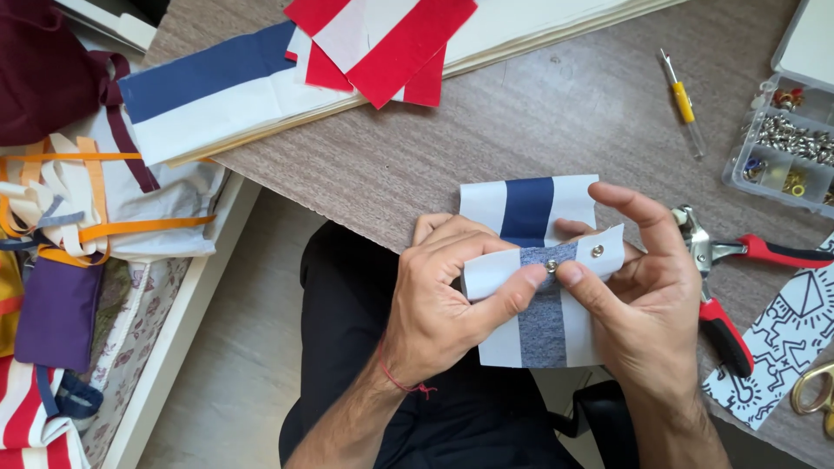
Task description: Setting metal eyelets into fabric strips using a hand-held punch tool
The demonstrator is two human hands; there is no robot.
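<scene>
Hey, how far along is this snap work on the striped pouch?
Done: one snap sits in the folded flap of the pouch. In hand: the left hand and right hand pinch a second snap on the grey stripe. Left: whether it is fully pressed can't be told; the pliers lie beside the right hand.

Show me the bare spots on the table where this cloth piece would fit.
The widest bare patch of table lies between the red-and-white pieces, the yellow tool and the cloth piece. The right side is crowded: parts box, pliers, printed cloth, scissors.
</scene>
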